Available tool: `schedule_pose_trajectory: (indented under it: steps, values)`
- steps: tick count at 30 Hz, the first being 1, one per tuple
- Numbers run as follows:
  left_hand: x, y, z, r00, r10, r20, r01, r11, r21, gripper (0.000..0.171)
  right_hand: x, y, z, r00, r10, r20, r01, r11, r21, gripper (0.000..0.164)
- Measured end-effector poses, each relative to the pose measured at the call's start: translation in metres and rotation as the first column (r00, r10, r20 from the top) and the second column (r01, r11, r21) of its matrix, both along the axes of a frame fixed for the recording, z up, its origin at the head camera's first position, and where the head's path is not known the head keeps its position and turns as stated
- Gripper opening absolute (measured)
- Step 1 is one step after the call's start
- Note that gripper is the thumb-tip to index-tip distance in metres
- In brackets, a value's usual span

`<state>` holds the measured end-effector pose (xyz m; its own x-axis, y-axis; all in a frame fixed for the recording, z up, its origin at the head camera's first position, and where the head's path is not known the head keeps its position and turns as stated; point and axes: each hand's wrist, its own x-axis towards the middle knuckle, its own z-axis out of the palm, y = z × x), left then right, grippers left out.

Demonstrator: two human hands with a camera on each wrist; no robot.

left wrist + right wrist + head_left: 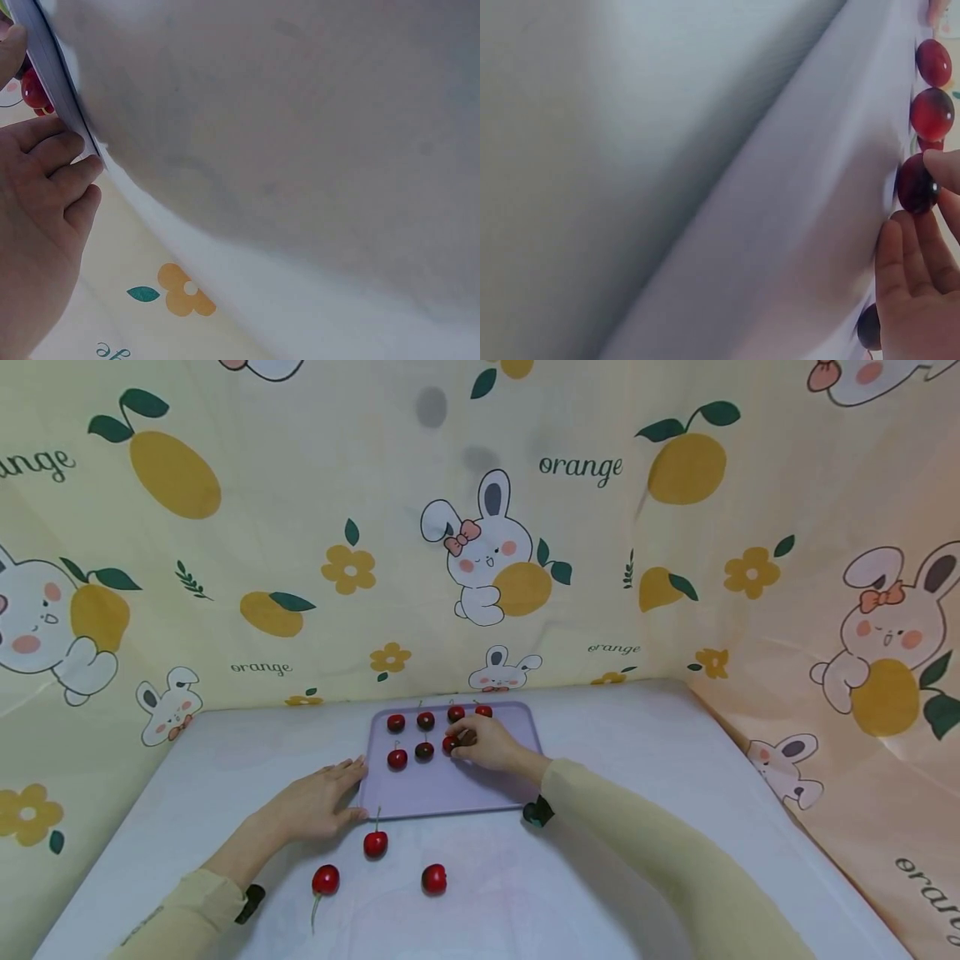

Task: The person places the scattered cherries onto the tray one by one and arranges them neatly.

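Note:
On a lilac tray (465,793) stand dark red cherries in two rows. My right hand (489,743) is over the tray and pinches a cherry (913,184) between thumb and fingers, at the right end of the nearer row. That cherry is partly covered by the fingers and looks to be at the tray's surface. To its left in the same row are a cherry (424,751) and another cherry (397,759). My left hand (318,802) touches the tray's left edge, its fingers along the side and the thumb near the front corner.
Several cherries, among them one at the left (396,722), line the tray's far side. Three more lie on the white table in front: a cherry (376,844), a long-stemmed cherry (326,880) and a cherry (434,879). A printed cloth (300,527) hangs behind.

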<state>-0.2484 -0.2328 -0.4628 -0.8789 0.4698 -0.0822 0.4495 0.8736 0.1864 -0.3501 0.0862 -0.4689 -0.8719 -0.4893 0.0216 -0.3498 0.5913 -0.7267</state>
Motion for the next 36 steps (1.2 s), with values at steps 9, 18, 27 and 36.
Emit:
schedule_pose_trajectory:
  steps: [9, 18, 27, 36]
  values:
    - [0.0, 0.0, 0.0, 1.0, -0.008, -0.005, 0.008, 1.0, 0.006, 0.077, 0.009, 0.004, 0.011, 1.0, 0.018, -0.022, -0.019, 1.0, -0.019, 0.034]
    - [0.0, 0.0, 0.0, 1.0, 0.008, 0.015, -0.008, 1.0, -0.003, 0.079, 0.036, 0.01, 0.021, 0.99, 0.114, -0.079, -0.117, 0.993, -0.027, 0.031]
    - [-0.001, 0.001, 0.0, 1.0, 0.011, 0.022, -0.011, 1.0, -0.015, 0.079, 0.072, 0.012, 0.017, 0.97, 0.222, -0.1, -0.229, 0.972, -0.057, 0.026]
    - [0.001, 0.002, 0.003, 1.0, 0.005, 0.022, -0.005, 1.0, -0.01, 0.079, 0.109, 0.011, 0.013, 0.957, 0.29, -0.019, -0.291, 0.954, -0.07, 0.022]
